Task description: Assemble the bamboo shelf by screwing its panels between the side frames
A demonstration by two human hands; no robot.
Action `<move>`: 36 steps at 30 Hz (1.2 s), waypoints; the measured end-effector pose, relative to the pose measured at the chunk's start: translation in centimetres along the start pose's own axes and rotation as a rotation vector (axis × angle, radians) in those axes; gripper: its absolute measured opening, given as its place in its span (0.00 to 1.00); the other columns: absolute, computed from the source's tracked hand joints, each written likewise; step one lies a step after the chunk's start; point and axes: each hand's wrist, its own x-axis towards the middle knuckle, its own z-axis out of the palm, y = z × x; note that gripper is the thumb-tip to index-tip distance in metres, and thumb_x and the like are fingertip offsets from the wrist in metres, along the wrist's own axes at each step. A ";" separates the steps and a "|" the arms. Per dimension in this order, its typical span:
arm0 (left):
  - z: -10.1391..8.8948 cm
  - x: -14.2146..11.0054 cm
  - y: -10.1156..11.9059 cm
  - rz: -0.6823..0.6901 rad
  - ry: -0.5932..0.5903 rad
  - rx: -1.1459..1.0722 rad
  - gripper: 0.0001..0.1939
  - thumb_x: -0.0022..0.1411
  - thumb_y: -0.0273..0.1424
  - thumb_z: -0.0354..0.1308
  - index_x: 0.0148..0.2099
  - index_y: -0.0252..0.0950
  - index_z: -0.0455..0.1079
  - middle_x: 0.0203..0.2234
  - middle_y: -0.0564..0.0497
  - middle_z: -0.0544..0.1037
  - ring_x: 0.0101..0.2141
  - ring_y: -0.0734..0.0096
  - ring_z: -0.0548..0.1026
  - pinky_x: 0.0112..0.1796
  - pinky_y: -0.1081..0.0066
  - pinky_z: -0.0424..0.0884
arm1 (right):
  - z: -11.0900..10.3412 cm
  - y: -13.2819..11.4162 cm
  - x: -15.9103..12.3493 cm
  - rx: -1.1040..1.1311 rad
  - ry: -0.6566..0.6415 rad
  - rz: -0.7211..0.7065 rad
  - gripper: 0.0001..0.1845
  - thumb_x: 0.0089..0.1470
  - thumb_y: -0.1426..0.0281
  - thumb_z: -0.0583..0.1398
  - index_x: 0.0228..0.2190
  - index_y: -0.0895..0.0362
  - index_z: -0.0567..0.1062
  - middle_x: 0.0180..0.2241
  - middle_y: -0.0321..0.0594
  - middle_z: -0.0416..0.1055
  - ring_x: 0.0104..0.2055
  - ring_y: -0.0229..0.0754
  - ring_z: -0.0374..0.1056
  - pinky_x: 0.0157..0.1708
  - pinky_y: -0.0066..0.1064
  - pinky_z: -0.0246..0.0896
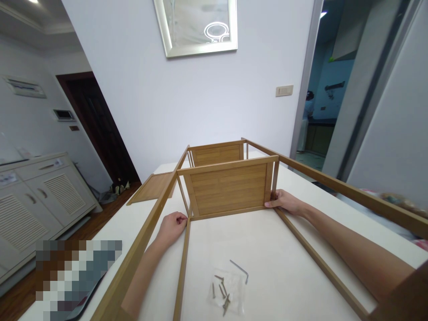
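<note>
A bamboo shelf frame (334, 185) lies on its side on a white table (267, 249). A slatted shelf panel (229, 187) stands upright between the frame's rails. My left hand (172, 227) is closed in a pinch at the panel's lower left corner, beside the left lower rail (182, 267). My right hand (286, 201) grips the panel's lower right corner where it meets the right lower rail. A second slatted panel (217, 154) stands farther back in the frame.
A clear plastic bag with several screws (224, 294) and a hex key (241, 269) lie on the table near me. A loose slatted panel (152, 188) lies flat at the table's left edge. A white cabinet (40, 196) stands to the left; a doorway opens on the right.
</note>
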 end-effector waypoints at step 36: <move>0.5 0.1 -0.4 0.018 0.015 0.015 0.07 0.52 0.27 0.54 0.30 0.35 0.74 0.23 0.52 0.76 0.27 0.70 0.72 0.30 0.73 0.63 | 0.0 0.3 0.0 -0.001 0.041 -0.023 0.23 0.33 0.63 0.73 0.35 0.56 0.80 0.40 0.40 0.80 0.46 0.55 0.74 0.52 0.42 0.68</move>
